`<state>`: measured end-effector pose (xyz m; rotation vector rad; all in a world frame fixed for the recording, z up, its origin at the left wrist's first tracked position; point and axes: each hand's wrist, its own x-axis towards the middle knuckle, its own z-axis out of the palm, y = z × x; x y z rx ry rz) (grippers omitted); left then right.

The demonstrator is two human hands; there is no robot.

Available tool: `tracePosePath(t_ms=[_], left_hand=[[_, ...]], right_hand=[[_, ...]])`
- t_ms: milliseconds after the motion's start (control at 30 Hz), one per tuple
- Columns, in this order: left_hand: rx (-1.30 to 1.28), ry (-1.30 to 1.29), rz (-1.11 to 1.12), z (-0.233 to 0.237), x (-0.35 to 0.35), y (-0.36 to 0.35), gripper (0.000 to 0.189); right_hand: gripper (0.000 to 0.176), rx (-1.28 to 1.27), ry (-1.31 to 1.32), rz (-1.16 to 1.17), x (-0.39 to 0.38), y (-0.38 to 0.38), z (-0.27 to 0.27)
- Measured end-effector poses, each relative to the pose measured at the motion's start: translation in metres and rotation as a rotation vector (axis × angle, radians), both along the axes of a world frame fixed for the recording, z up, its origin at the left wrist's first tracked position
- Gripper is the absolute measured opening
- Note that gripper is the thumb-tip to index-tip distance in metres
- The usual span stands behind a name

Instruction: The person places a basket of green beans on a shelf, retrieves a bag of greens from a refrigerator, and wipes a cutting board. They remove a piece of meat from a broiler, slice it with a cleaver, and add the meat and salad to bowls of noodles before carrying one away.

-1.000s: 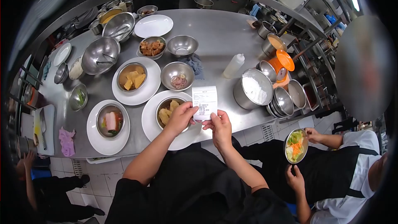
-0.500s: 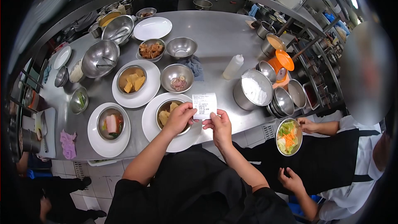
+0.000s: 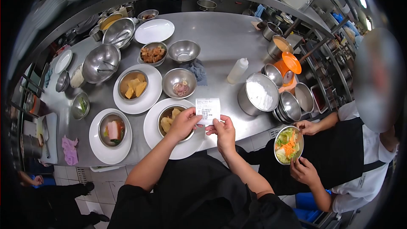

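Observation:
Between my two hands is a small white printed receipt [image 3: 208,109], held upright toward me. My left hand [image 3: 185,124] pinches its lower left corner, and my right hand [image 3: 224,131] pinches the lower right. Under my left forearm, partly hidden, a metal bowl with pale yellow chunks [image 3: 166,123] stands on a white plate [image 3: 151,138]. Just beyond the receipt sits a metal bowl of sliced onion rings [image 3: 181,88]. Left of it, another bowl of yellow chunks [image 3: 135,87] rests on a plate. Nearer the left, a bowl with a pink block of meat and greens [image 3: 113,130] stands on its own plate.
A co-worker at the right holds a bowl of salad [image 3: 288,145] with both hands. A squeeze bottle [image 3: 238,71] and a pot of white powder [image 3: 257,94] stand right of centre. Large mixing bowls [image 3: 101,64] and a purple cloth [image 3: 70,149] lie to the left.
The co-worker's second hand has come up to the salad bowl, which has shifted slightly left and down. My hands still hold the receipt, a little lower in view.

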<state>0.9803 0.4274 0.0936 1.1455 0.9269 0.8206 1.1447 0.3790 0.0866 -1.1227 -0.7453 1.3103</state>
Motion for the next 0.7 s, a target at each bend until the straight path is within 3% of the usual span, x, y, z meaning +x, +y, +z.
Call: tracePosePath(t_ms=[700], left_hand=[[0.032,0.009,0.026,0.002,0.015,0.008,0.019]], right_hand=[[0.031,-0.001,-0.030,-0.025,0.013,0.001,0.006]])
